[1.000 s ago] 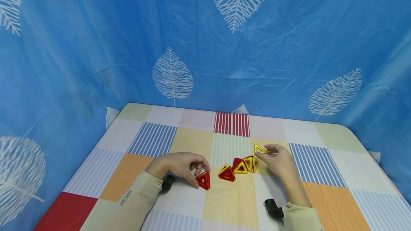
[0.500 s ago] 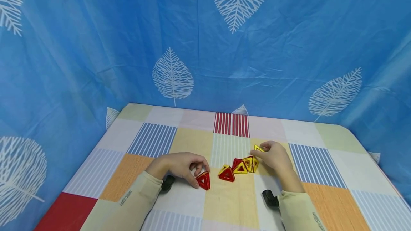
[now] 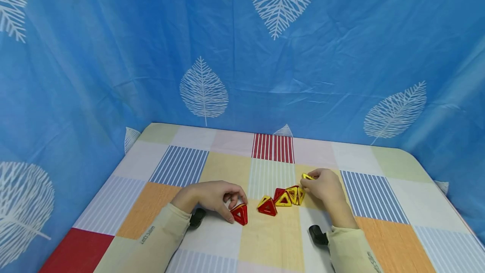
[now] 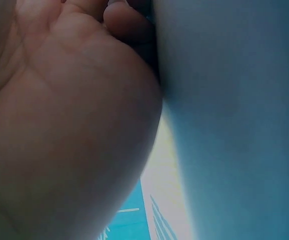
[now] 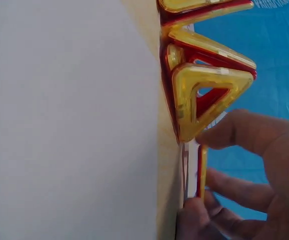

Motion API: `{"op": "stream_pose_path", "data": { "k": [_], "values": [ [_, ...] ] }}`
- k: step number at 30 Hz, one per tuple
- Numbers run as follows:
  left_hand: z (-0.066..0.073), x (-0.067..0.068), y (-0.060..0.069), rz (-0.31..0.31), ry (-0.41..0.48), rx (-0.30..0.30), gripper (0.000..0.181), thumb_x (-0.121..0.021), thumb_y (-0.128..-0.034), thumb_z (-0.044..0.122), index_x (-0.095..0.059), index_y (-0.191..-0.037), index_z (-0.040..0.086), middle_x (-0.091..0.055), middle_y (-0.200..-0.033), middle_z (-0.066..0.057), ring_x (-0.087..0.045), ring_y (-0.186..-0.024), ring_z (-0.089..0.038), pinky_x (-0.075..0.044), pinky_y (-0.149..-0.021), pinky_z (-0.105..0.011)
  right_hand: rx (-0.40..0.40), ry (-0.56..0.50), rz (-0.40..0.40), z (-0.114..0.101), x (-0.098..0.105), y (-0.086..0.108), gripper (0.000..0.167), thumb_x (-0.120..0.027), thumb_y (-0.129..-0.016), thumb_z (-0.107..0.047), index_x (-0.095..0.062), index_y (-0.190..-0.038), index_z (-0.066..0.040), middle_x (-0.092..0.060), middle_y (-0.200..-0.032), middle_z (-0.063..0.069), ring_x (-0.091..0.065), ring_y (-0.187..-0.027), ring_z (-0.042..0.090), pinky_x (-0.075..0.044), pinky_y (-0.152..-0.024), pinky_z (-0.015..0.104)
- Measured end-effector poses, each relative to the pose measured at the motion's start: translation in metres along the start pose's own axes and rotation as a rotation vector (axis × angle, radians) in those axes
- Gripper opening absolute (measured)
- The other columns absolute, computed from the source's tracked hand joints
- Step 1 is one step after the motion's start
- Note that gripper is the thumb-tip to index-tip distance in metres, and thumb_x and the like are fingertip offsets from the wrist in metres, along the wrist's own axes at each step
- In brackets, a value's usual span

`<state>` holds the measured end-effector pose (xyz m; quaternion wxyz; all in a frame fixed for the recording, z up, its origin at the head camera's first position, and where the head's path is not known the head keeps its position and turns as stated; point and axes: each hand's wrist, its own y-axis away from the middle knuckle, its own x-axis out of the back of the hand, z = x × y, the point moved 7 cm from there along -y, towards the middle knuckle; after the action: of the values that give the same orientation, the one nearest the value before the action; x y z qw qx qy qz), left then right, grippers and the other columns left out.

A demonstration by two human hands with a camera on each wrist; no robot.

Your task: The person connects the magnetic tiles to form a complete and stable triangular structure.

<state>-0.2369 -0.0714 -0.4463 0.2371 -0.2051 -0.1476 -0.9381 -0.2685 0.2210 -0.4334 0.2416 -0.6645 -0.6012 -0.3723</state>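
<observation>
My left hand (image 3: 217, 197) rests on the left side of the cloth and holds a red triangular magnetic-tile pyramid (image 3: 239, 214) between thumb and fingers. In the left wrist view the palm (image 4: 79, 95) fills much of the frame, and the pyramid is hidden. My right hand (image 3: 326, 186) pinches a yellow triangular magnetic tile (image 3: 307, 176), mostly covered by the fingers in the head view. In the right wrist view, a thin yellow-and-red edge (image 5: 202, 172) shows between the fingers. Just left of this hand stands a joined row of red and yellow tile pyramids (image 3: 284, 198).
A red-and-yellow pyramid (image 3: 267, 206) stands at the left end of the row, between the hands. A patchwork tablecloth (image 3: 273, 243) covers the table. Blue curtains with white leaves (image 3: 242, 54) hang behind and at the sides.
My right hand has moved left over the yellow tile, covering more of it, and the tile has shifted slightly. My left hand and its red pyramid stay in place.
</observation>
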Motion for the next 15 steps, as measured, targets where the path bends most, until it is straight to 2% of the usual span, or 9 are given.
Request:
{"op": "stream_pose_path", "data": {
  "k": [8, 15],
  "values": [
    [-0.001, -0.002, 0.0, 0.024, 0.002, -0.008, 0.049, -0.086, -0.0804, 0.008, -0.059, -0.121, 0.008, -0.06, -0.078, -0.008, -0.041, -0.064, -0.011, -0.034, -0.062, -0.023, 0.086, -0.123, 0.078, -0.005, 0.012, 0.01, 0.043, -0.077, -0.084, -0.025, -0.068, -0.115, 0.004, -0.067, -0.111, 0.021, -0.063, -0.096, 0.034, -0.048, -0.08, 0.046],
    [-0.004, -0.004, -0.001, 0.055, -0.005, 0.032, 0.04, -0.087, -0.0794, 0.008, -0.063, -0.11, 0.014, -0.061, -0.079, -0.005, -0.044, -0.066, -0.011, -0.037, -0.063, -0.023, 0.176, -0.156, 0.086, -0.025, 0.02, 0.029, 0.037, -0.079, -0.084, -0.018, -0.07, -0.116, -0.001, -0.068, -0.115, 0.017, -0.066, -0.099, 0.031, -0.05, -0.079, 0.041]
  ]
}}
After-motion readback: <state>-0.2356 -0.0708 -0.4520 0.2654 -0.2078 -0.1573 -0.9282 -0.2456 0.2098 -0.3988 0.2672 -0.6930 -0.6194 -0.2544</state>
